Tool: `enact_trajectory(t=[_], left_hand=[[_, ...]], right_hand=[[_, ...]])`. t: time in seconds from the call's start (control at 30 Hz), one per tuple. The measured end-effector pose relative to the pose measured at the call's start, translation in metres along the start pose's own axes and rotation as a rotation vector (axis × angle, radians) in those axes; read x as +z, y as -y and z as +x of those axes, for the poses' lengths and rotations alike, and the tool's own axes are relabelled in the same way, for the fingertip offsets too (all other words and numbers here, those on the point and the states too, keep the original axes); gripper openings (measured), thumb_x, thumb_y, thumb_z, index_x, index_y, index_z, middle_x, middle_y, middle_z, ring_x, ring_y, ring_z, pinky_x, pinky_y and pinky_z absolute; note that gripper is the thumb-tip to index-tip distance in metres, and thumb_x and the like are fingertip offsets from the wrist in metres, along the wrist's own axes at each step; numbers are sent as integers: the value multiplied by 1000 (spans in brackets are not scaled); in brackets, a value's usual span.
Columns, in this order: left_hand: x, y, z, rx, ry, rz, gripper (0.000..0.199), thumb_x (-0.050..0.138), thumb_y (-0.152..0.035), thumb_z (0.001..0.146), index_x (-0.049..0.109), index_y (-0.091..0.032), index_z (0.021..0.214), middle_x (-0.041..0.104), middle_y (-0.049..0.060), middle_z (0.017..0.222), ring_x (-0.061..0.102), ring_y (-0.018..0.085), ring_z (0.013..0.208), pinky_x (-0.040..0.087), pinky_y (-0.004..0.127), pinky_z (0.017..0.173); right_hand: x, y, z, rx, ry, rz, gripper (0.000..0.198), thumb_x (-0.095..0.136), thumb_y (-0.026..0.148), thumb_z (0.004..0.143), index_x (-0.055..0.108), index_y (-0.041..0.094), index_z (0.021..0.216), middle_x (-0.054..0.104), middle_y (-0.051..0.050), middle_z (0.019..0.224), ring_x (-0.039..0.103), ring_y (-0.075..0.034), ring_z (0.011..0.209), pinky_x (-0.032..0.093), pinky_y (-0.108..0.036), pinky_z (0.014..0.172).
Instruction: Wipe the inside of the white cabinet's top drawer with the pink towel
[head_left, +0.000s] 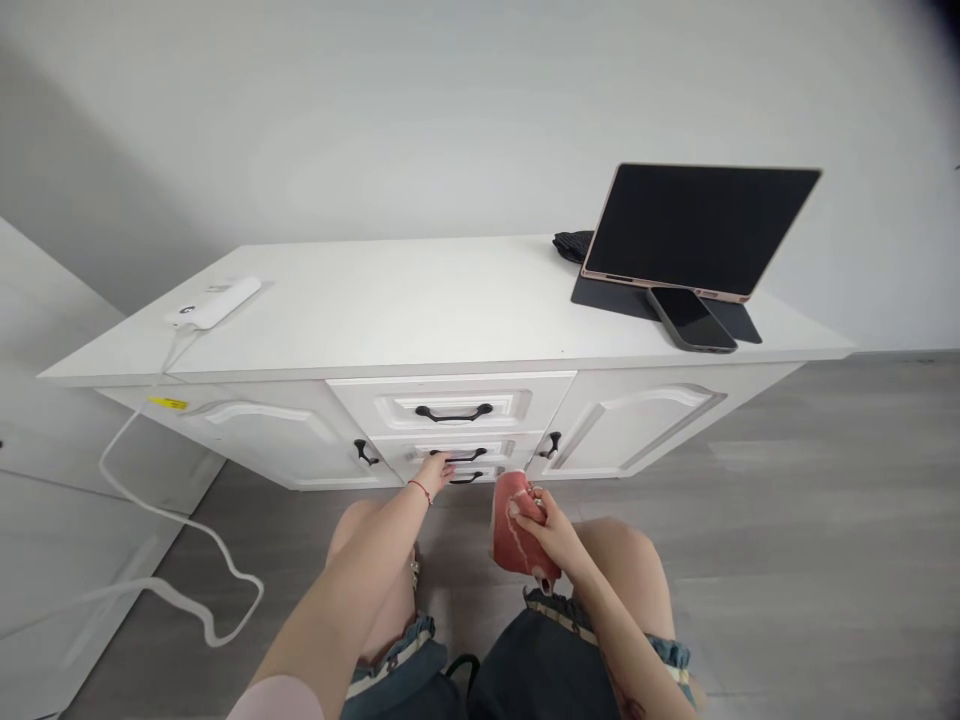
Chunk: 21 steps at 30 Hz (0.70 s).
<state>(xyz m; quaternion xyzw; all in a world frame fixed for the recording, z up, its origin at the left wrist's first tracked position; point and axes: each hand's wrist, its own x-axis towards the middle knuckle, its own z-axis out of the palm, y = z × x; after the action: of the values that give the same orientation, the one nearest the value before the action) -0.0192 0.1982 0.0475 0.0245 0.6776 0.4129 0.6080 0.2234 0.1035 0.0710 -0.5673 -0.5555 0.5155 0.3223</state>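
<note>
Beside our right knee we hold a dull red cloth [511, 550] with a pale, uneven streak, our right hand [559, 535] clamping its fingers on it. Our left hand [435, 472] is at a black drawer handle [472, 455], grip unclear.

The folded red cloth with pale lines [516, 532] is looking soft and matt. The long white cabinet [405, 300] is showing a smooth, painted-looking finish with a faint sheen, and its curved black drawer handles [454, 417] are looking like metal. The rectangular black tablet screen [701, 228] is appearing glassy and smooth inside a pinkish, metallic-looking edge [630, 281], while the flat dark-grey cover [611, 297] is looking matt. The elongated white power strip [227, 303] is resembling smooth plastic.
</note>
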Motion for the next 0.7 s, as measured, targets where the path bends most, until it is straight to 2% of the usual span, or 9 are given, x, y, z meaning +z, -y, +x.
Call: enact_trajectory(t=[0.13, 0.23, 0.37, 0.47, 0.53, 0.63, 0.7], left_hand=[[7, 10, 10, -12, 28, -69, 29, 59, -30, 90, 60, -16, 115, 63, 8, 115, 63, 19, 94, 56, 38, 79], [3, 11, 13, -41, 51, -86, 25, 59, -28, 90, 61, -15, 111, 65, 8, 112, 64, 18, 92, 56, 37, 78], [-7, 13, 12, -99, 64, -86, 18, 60, -22, 89, 64, -13, 104, 67, 9, 106, 65, 18, 92, 55, 37, 79], [-13, 21, 9, -115, 62, -82, 9, 63, -10, 83, 65, -12, 91, 69, 11, 99, 67, 21, 91, 53, 35, 80], [-16, 29, 5, -108, 59, -80, 11, 64, -4, 77, 65, -13, 82, 70, 12, 92, 68, 22, 86, 52, 33, 79], [-22, 43, -3, -84, 58, -71, 14, 66, -2, 73, 64, -15, 77, 71, 9, 80, 67, 19, 72, 52, 31, 74], [-26, 53, -10, -76, 61, -55, 14, 68, -3, 72, 63, -15, 74, 69, 6, 72, 64, 16, 61, 51, 30, 70]], right_hand=[[0, -6, 0, 44, 9, 80, 44, 66, 46, 70, 48, 22, 101, 70, -4, 92, 66, -24, 87, 48, -40, 88], [-5, -8, 0, 81, -42, 102, 49, 69, 47, 66, 51, 22, 103, 70, -6, 96, 65, -27, 94, 49, -41, 87], [-10, 6, -3, 122, -72, 155, 51, 75, 47, 62, 57, 22, 101, 71, -4, 91, 66, -27, 92, 50, -40, 85], [-11, 22, -9, 134, -17, 255, 52, 78, 48, 61, 59, 21, 102, 71, -4, 92, 66, -25, 91, 50, -38, 85], [-12, 32, -15, 150, 62, 325, 50, 78, 49, 64, 61, 21, 102, 72, -4, 96, 66, -25, 94, 50, -36, 85], [-15, 45, -25, 226, 196, 446, 48, 78, 49, 65, 66, 21, 102, 72, -5, 100, 67, -25, 95, 51, -36, 85], [-19, 50, -31, 306, 204, 499, 47, 79, 50, 62, 69, 21, 98, 73, -5, 97, 68, -26, 91, 51, -37, 84]])
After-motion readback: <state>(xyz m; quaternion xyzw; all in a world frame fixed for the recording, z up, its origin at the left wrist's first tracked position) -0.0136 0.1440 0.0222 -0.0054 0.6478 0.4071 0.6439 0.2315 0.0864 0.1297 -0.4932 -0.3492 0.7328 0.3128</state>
